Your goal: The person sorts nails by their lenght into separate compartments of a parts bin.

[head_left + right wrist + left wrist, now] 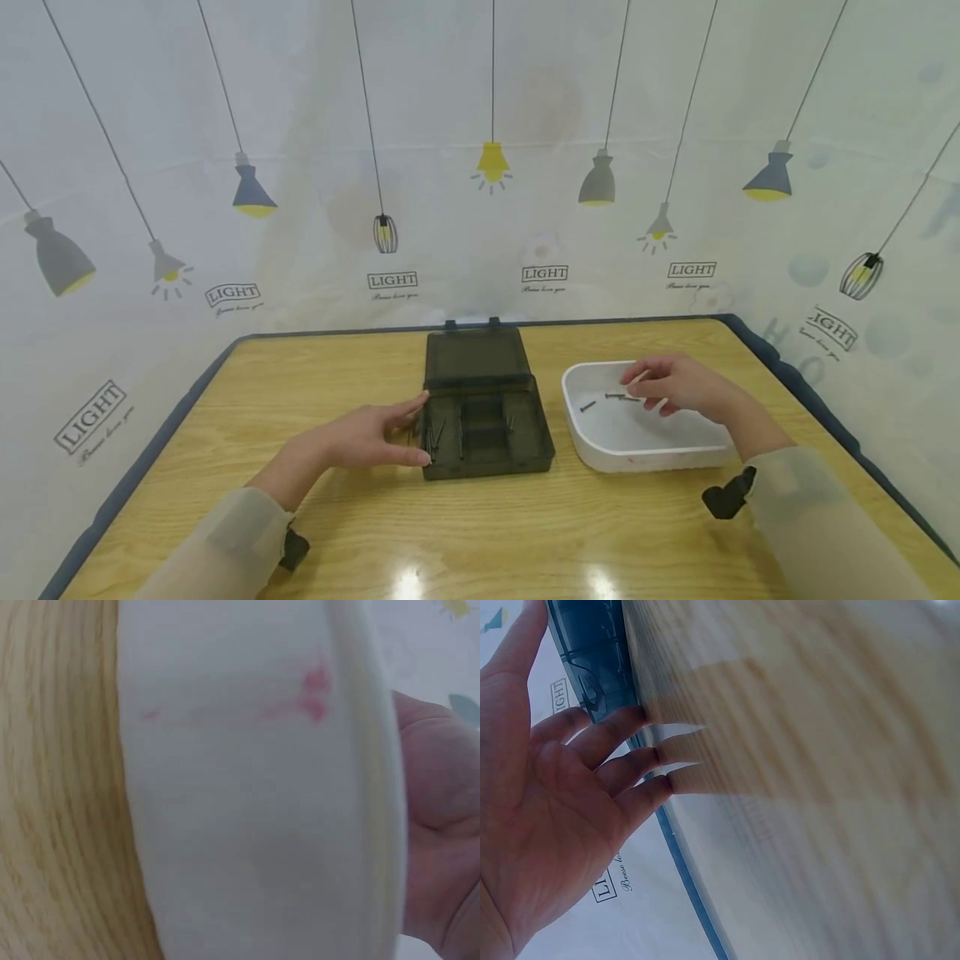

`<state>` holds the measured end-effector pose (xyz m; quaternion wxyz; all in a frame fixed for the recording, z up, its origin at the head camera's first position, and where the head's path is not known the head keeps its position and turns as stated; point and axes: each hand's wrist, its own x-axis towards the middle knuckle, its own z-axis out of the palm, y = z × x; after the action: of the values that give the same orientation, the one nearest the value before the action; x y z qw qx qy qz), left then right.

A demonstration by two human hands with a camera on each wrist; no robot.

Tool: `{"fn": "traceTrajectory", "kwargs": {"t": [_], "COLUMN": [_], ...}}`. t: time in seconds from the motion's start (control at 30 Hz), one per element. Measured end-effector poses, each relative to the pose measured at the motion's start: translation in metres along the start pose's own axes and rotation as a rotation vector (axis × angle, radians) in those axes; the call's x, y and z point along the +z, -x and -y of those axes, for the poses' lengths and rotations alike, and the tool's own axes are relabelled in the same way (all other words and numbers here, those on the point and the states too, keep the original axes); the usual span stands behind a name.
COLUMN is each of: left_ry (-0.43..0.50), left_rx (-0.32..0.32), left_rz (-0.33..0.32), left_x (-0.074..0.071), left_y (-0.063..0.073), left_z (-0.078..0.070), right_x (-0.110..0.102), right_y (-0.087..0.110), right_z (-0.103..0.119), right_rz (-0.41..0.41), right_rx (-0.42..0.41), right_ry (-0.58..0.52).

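A dark, see-through plastic organizer box (491, 468) lies with its lid (476, 357) tipped back. Several screws (437, 435) are in its left compartment, with a few more in the others. My left hand (367, 435) rests at the box's left side, thumb and fingers spread along the edge; the left wrist view shows its fingertips on the tabletop beside the blue-looking box (596, 656). My right hand (678, 385) reaches over the white tray (622, 461), thumb and forefinger apart just above loose screws (588, 407). In the right wrist view the tray wall (240, 795) hides its fingers.
The wooden table (360, 517) has a dark blue edge (337, 331) at the back. Behind it hangs a pale wall covering (450, 100) printed with lamps. The tray stands right of the box, with a narrow strip of table between them.
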<state>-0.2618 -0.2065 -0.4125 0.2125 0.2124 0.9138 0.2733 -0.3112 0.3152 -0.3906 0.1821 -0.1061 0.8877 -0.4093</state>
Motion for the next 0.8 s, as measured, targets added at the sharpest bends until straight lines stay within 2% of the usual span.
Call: {"fn": "traceTrajectory", "kwargs": {"t": [0.17,0.57,0.8], "left_ry": [-0.007,-0.009,-0.007], "left_rx": [-0.009,-0.003,0.004], "left_rz": [-0.005,-0.008,0.0], "left_x": [0.0,0.001,0.0], "left_y": [0.001,0.0,0.001], "left_z": [-0.001,-0.003,-0.002], "right_x": [0.002,0.009,0.01], "right_y": [-0.002,-0.009,-0.012], "right_z": [-0.014,-0.025,-0.028], "right_rz": [0.032,-0.003,-0.006], "right_rx": [0.075,0.103,0.086], "right_ry": [-0.013,0.077,0.114]}}
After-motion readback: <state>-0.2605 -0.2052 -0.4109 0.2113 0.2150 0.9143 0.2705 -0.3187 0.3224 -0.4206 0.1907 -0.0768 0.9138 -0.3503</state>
